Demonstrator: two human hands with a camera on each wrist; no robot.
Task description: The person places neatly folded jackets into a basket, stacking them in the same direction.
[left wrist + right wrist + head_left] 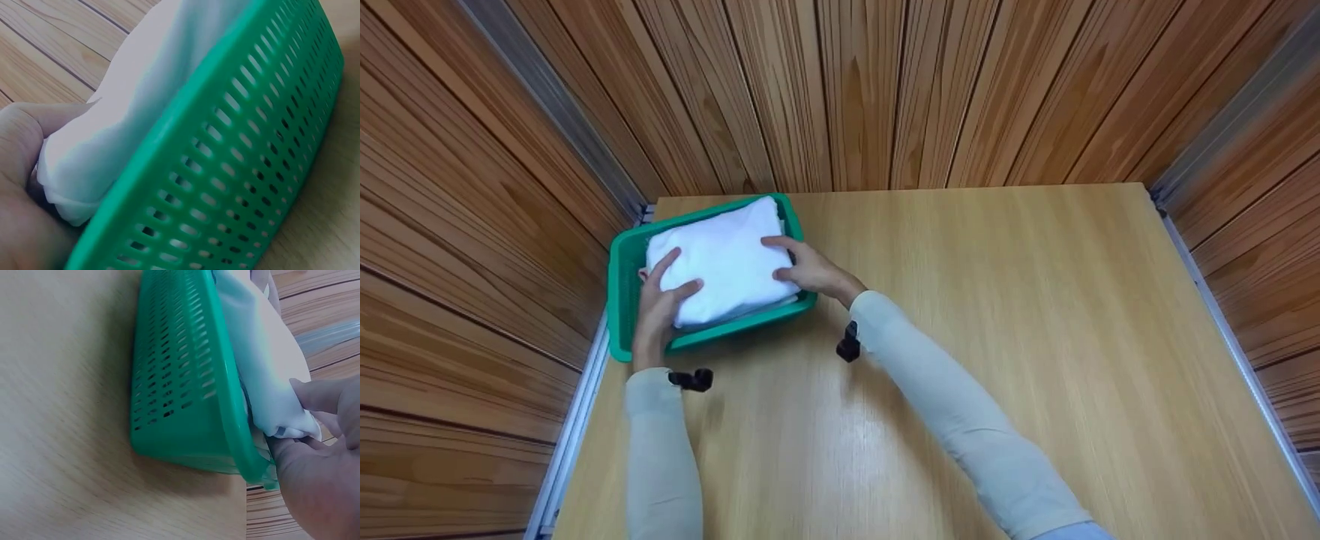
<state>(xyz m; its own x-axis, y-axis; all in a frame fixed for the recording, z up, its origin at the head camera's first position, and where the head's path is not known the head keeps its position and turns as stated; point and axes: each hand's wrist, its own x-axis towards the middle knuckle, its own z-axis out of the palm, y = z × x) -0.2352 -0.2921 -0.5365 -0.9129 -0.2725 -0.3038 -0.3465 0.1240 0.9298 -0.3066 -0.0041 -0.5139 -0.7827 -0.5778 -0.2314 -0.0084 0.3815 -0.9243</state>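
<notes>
A folded white cloth (727,259) lies at the top of a green plastic basket (619,300) with slotted walls. My left hand (655,311) grips the cloth's left side; in the left wrist view the thumb presses on top of the fold (112,135) and the other fingers are mostly hidden. On the opposite side, my right hand (816,271) pinches the cloth's right edge. The right wrist view shows a finger on top of the cloth (270,365) and part of the hand tucked under its edge, beside the basket rim (230,399). What lies beneath the cloth is largely hidden.
The basket stands at the far left corner of a light wooden table (997,337). Wood-plank walls (855,90) rise behind and at both sides. A metal rail (577,442) runs along the left table edge, close to the basket and left forearm.
</notes>
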